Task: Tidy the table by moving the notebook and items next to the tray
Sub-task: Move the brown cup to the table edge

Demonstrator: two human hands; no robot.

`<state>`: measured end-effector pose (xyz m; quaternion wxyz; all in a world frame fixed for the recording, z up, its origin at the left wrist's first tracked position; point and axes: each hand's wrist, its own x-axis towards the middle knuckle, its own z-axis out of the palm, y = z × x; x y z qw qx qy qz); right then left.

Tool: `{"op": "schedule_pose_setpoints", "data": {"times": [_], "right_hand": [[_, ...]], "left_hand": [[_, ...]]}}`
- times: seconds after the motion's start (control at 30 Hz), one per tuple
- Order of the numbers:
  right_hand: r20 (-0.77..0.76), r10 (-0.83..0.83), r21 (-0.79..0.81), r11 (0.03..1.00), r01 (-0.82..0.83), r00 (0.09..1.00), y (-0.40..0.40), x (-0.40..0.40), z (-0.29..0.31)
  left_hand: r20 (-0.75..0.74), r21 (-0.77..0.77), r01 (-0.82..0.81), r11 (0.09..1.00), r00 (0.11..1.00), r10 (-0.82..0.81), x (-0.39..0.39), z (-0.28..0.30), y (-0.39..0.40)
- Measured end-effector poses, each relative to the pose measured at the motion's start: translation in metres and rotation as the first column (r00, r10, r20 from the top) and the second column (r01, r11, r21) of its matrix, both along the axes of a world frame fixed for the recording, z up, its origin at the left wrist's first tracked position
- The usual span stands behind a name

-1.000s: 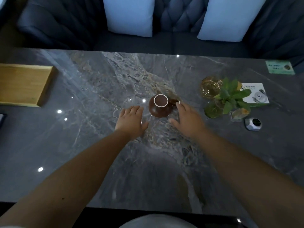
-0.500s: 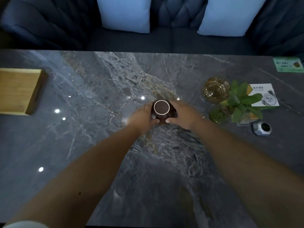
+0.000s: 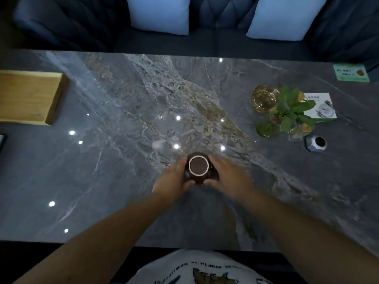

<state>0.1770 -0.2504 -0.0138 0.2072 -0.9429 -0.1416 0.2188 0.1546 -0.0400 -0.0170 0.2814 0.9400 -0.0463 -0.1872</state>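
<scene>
Head view: brown cup [image 3: 198,168] is clasped from both sides, left hand [image 3: 174,179] on its left wall, right hand [image 3: 227,176] on its right, fingers of both curled snug around the body. A two-sided clasp is judged to be chosen for a steady carry of a round, smooth pot. Pale ring on top is seen; whether it is a rim or an upturned foot cannot be told.

Cup is located on the near-centre of the marble table [image 3: 123,181], well right of the wooden tray [image 3: 26,97]. Whether it is lifted or resting on the slab cannot be told. A long move left is judged to be needed to put it beside the tray.

Far right of the tray, a cluster is left untouched: amber glass dish [image 3: 264,98], potted plant [image 3: 291,111], printed card [image 3: 322,105], small grey faceted gadget [image 3: 315,142]. A green card [image 3: 350,73] is seen at the back right edge.

Hidden or cut off: tray is cropped by the left frame edge; a dark flat object [image 3: 2,140] below the tray is barely in frame, identity unclear. No notebook is recognised. Cup handle is covered by the hands.
</scene>
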Motion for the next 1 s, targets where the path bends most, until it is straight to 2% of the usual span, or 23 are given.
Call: {"op": "schedule_pose_setpoints", "data": {"times": [0.27, 0.43, 0.7, 0.83, 0.93, 1.0], "right_hand": [[-0.019, -0.021, -0.029, 0.999, 0.02, 1.0, 0.005, -0.071, -0.009], [-0.015, 0.05, -0.055, 0.997, -0.051, 0.999, 0.005, -0.089, -0.006], [0.004, 0.039, -0.112, 0.993, -0.038, 0.999, 0.006, -0.103, -0.008], [-0.014, 0.027, 0.016, 1.0, -0.027, 1.0, 0.001, -0.1, -0.003], [-0.004, -0.173, 0.139, 0.975, 0.172, 0.985, -0.012, -0.097, 0.003], [-0.116, -0.378, 0.132, 0.911, 0.391, 0.919, -0.021, -0.095, 0.006]], "left_hand": [[-0.044, 0.044, 0.098, 0.994, 0.994, -0.096, -0.06, -0.003, 0.013], [-0.049, 0.043, 0.097, 0.994, 0.994, -0.095, -0.084, 0.001, 0.016], [-0.035, 0.013, 0.11, 0.994, 0.993, -0.11, -0.093, -0.001, 0.018], [-0.052, -0.094, 0.086, 0.992, 0.995, -0.091, -0.092, -0.002, 0.024], [-0.177, -0.151, -0.102, 0.983, 0.981, 0.074, -0.086, -0.004, 0.034], [-0.295, -0.091, -0.216, 0.972, 0.938, 0.181, -0.075, -0.005, 0.038]]}}
